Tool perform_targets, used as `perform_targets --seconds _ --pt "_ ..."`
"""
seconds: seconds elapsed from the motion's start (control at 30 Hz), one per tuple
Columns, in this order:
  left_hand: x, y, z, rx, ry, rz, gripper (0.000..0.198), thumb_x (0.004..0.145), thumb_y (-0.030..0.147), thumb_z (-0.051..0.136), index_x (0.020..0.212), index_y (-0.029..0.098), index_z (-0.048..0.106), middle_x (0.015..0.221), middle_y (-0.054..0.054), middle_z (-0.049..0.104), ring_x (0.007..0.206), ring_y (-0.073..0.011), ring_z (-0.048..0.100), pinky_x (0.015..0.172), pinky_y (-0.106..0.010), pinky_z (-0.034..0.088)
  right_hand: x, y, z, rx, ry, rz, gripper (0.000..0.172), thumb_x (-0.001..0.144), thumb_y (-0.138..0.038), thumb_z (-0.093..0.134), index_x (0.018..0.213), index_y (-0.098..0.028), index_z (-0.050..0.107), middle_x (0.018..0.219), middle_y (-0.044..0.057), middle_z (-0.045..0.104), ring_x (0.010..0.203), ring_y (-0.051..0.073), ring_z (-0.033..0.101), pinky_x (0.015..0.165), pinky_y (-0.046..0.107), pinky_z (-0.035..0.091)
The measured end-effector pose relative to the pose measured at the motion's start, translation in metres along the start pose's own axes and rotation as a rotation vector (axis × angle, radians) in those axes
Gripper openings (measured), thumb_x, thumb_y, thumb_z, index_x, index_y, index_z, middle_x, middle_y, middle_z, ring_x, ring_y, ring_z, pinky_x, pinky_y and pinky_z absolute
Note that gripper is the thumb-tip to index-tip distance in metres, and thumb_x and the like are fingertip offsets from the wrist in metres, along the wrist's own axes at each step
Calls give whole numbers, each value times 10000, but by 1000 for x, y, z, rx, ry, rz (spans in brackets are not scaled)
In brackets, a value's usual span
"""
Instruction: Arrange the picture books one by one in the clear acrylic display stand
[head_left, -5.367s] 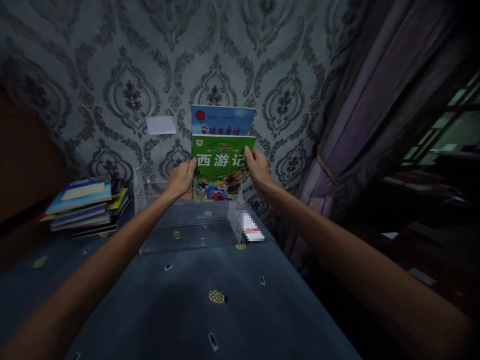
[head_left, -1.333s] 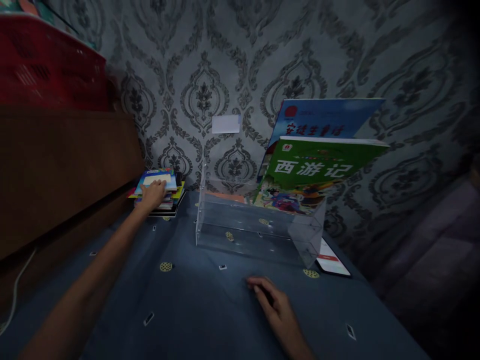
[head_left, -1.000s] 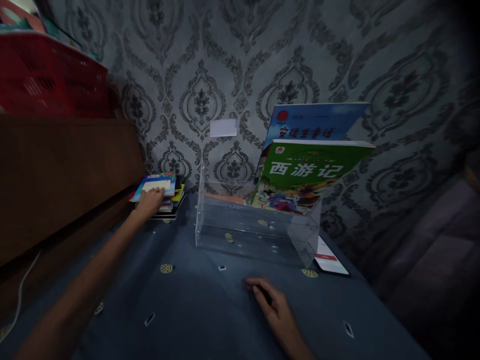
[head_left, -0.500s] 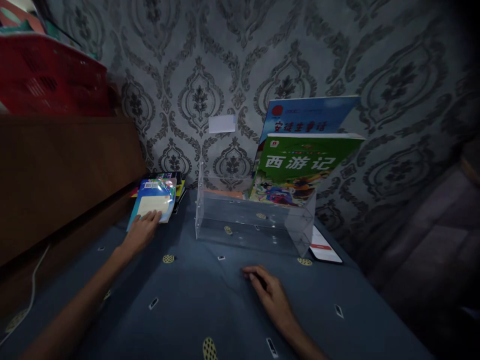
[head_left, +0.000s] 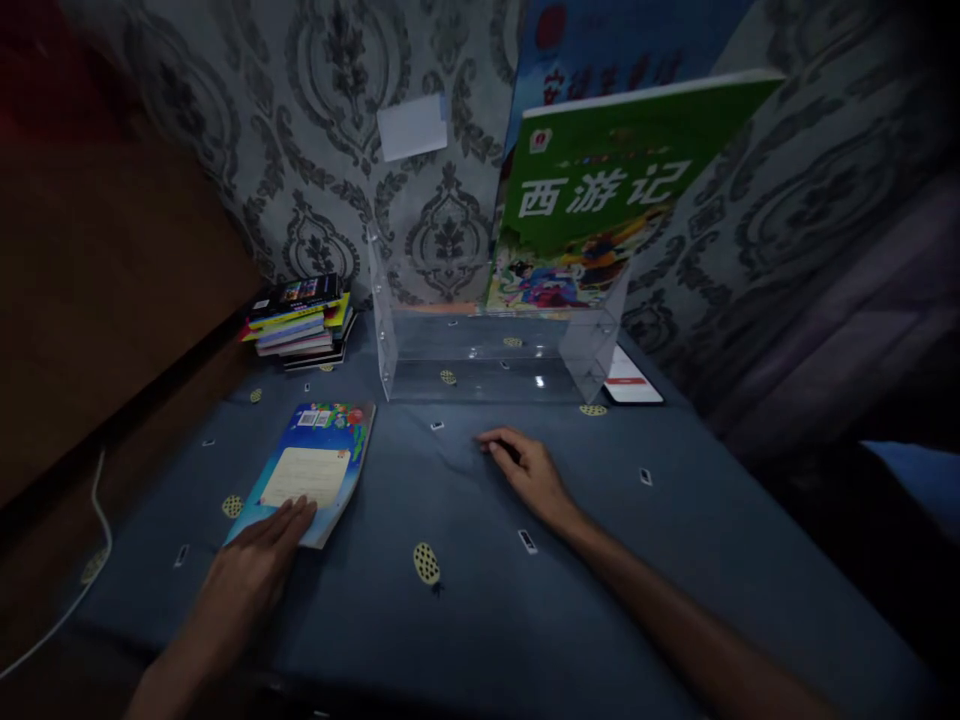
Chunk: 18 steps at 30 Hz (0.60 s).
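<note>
Blue book drawn nearer, "西游记" book

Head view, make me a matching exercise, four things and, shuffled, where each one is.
1. left hand
2. right hand
3. green book
4. phone

A. propped in the clear rack
B. lying beside the right end of the rack
C. in front of the rack, touching no book
D. on the cover of the flat blue book

Pairs: 1-D, 2-C, 3-A, 4-B
</note>
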<state>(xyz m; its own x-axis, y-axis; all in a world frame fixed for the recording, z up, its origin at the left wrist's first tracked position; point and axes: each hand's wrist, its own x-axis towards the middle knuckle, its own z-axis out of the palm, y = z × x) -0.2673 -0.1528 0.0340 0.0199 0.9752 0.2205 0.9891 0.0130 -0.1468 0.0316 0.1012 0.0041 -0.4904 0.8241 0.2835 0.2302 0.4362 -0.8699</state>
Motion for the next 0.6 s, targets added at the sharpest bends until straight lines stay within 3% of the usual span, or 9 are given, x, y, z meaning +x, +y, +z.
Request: perform_targets --seconds 0.13,0.27,0.47,0.6 --pt "-14 9 6 -77 97 129 609 900 88 377 1453 321 481 1354 9 628 1175 -174 655 899 -236 575 -1 -1 1 -9 9 -38 258 878 -277 482 941 -197 719 896 66 718 842 213 684 729 320 510" --pt "-12 18 7 -164 73 260 617 952 136 385 1531 343 332 1399 19 592 1231 -167 615 953 -238 550 1 3 0 -8 29 -57 249 870 -237 485 939 -186 719 916 72 725 830 206 685 719 315 513" --pt "27 22 -3 -365 -34 430 532 994 163 358 1483 363 417 1419 7 570 1293 -184 562 1011 -319 531 7 17 -16 -16 141 -58 246 859 -216 485 945 -182 713 892 63 718 826 199 678 738 316 518" --pt "61 16 -3 -465 -145 494 459 1012 197 348 1416 334 516 1435 -25 556 1363 -206 489 1136 -449 399 6 22 -26 -27 168 -42 257 851 -179 473 950 -178 710 900 64 719 816 193 681 733 313 522"
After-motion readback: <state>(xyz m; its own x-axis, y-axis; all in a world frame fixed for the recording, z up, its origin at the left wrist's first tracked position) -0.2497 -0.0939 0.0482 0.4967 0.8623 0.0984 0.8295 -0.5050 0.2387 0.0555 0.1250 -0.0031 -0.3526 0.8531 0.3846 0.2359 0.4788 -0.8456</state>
